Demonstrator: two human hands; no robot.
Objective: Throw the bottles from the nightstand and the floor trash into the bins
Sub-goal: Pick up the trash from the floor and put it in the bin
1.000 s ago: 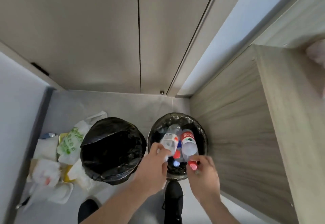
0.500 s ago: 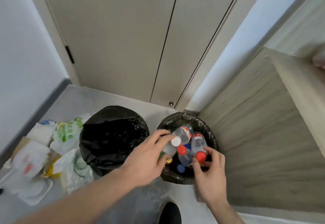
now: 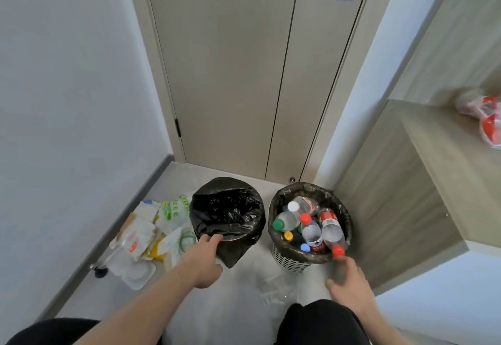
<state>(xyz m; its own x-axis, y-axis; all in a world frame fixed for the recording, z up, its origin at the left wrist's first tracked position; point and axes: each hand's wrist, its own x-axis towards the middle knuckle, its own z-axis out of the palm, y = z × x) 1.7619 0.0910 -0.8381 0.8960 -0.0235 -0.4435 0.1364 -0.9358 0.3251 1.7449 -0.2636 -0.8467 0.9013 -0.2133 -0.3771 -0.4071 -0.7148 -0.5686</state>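
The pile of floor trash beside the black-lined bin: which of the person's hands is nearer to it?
Left. The left hand rests on the near rim of the black-lined bin, just right of the floor trash. The right hand is beyond both bins, by the bottle bin.

Two round bins lined with black bags are set side by side on the floor: the left bin (image 3: pixel 227 210) is touched at its near rim by the fingers of the left hand (image 3: pixel 202 260), and nothing can be made out inside it. The right bin (image 3: pixel 310 225) is packed with clear plastic bottles (image 3: pixel 311 225) lying crossed, caps red, white, green, yellow and blue. The red-capped bottle (image 3: pixel 332 232) is tilted over the near rim, its cap just beyond the fingertips of the empty right hand (image 3: pixel 349 285), while loose floor trash (image 3: pixel 147 239) of white and green wrappers is heaped just outside the left hand.
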